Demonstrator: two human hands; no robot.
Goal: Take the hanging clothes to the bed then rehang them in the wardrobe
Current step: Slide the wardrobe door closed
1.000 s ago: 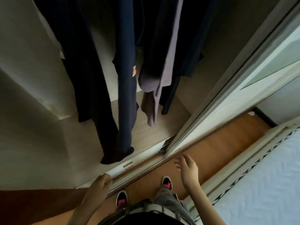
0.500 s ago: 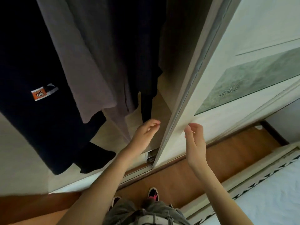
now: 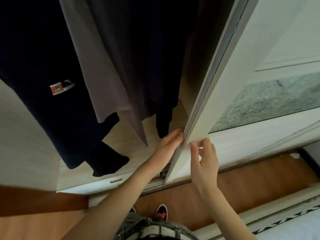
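Several clothes hang in the open wardrobe above me: a dark navy garment (image 3: 43, 70) with an orange label at the left, a grey-mauve shirt (image 3: 97, 58) in the middle, and a black garment (image 3: 162, 84) at the right. My left hand (image 3: 170, 140) has its fingertips pressed against the inner edge of the white sliding door (image 3: 204, 104). My right hand (image 3: 205, 160) sits on the door's front face just below, fingers curled at the edge. Neither hand holds any clothing.
The door has a frosted green glass panel (image 3: 270, 99). The wardrobe's pale wooden floor (image 3: 128, 144) and sliding track (image 3: 116, 181) lie below the clothes. Brown wooden flooring (image 3: 251, 181) runs under my feet. The bed's white cover (image 3: 294, 229) is at the bottom right.
Both hands rose from near the floor track to the door's edge. My left hand now touches the edge and my right hand is on the door's face. The view moved closer to the clothes.
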